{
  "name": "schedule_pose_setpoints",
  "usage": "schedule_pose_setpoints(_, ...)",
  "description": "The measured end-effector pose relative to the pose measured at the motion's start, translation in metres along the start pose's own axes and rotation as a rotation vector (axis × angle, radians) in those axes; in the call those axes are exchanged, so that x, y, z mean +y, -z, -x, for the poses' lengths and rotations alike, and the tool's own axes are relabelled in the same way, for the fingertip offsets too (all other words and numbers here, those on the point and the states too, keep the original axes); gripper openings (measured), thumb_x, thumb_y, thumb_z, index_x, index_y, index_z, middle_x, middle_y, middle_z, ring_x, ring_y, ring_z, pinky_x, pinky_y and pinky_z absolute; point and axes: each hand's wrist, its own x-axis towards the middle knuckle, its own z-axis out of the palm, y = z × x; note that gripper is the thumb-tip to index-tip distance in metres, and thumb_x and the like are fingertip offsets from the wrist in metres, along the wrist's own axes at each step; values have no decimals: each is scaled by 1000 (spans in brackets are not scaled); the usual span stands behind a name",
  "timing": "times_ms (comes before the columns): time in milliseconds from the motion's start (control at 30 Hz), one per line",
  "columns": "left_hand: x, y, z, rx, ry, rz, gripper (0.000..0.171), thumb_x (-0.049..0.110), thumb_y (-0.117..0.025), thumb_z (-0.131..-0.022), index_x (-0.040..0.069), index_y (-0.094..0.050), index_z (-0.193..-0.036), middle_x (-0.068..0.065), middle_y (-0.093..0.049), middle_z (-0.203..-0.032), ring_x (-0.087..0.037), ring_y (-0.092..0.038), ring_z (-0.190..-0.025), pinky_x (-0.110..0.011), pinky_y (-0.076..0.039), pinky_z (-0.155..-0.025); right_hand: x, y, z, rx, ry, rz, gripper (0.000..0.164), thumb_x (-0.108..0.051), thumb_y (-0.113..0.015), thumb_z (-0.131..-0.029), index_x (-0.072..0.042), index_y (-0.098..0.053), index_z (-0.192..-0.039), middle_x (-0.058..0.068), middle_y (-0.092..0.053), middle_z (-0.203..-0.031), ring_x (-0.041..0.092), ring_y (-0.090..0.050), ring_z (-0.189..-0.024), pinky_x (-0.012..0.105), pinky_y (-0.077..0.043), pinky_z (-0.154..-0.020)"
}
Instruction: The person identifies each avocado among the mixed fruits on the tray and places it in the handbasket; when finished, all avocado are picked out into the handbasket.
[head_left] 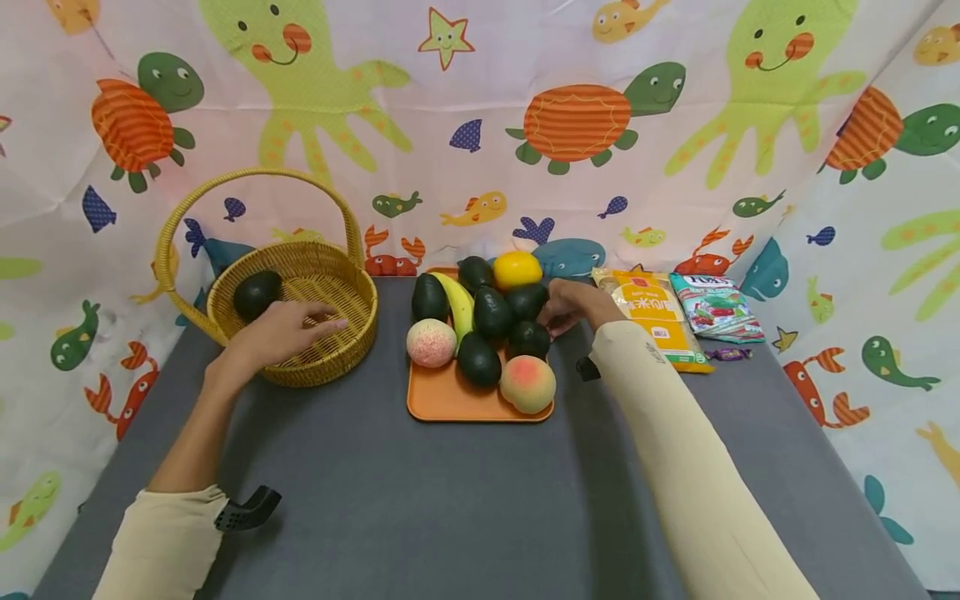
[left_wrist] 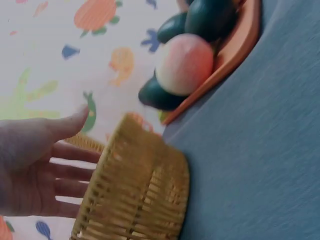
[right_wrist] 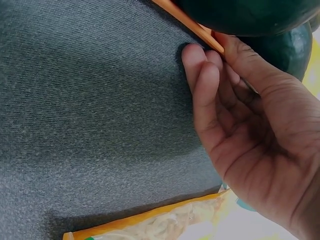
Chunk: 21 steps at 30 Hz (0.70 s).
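Observation:
My left hand [head_left: 279, 335] is over the yellow wicker basket [head_left: 330, 364], fingers extended and holding nothing. A dark green avocado [head_left: 257, 294] lies inside the basket, behind that hand. At the tray's right side, my right hand [head_left: 572, 307] pinches the rim of the orange tray [head_left: 450, 406]. In the right wrist view, the thumb is over the tray rim [right_wrist: 186, 21] and the fingers curl below it. Several avocados [head_left: 478, 360], a banana [head_left: 460, 307], a pale speckled peach [head_left: 431, 342], a rosier peach [head_left: 528, 384] and a yellow fruit [head_left: 517, 270] crowd the tray.
Right of the tray lie a yellow food bag [head_left: 654, 315], a green and white packet [head_left: 717, 308] and a small purple wrapped candy [head_left: 729, 354]. The basket's tall handle [head_left: 258, 172] arches up at the left. A printed curtain [head_left: 480, 75] borders the grey table [head_left: 420, 508].

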Motion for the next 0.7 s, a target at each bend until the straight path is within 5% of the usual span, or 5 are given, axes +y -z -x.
schedule_pose_setpoints(100, 14, -8, 6, -49, -95, 22, 46, 38, -56, -108, 1, -67, -134, -15, -76, -116, -20, -67, -92, -46, -58, -89, -1, 1, -1, 3, -14, -4, 27, -6, -73, -96, 6, -65, -119, 12, -74, -89, 17, -76, -74, 35, -61, -94)
schedule_pose_setpoints(267, 20, -22, 6, -54, -192, 14, 33, 19, -60, -107, -3, -68, -131, -15, -76, -114, -21, -68, -96, -49, -58, -91, 2, -1, -3, -3, -4, -15, 25, -6, -72, -96, 6, -66, -117, 10, -73, -86, 16, -75, -72, 34, -61, -92)
schedule_pose_setpoints(433, 23, -26, 5, -34, -209, -12, 26, 6, -61, -103, -5, -71, -125, -18, -76, -111, -24, -70, -94, -51, -59, -90, 2, -3, -2, 0, 13, 3, 24, -7, -71, -97, 8, -65, -115, 10, -73, -85, 14, -74, -69, 32, -63, -88)
schedule_pose_setpoints(700, 37, -27, 12, -63, -251, 4, 26, 7, -64, -102, -4, -73, -123, -19, -77, -117, -32, -74, -108, -54, -58, -97, 1, 3, -5, 19, 0, -8, 25, -6, -70, -98, 8, -64, -118, 13, -74, -90, 15, -75, -72, 30, -62, -88)
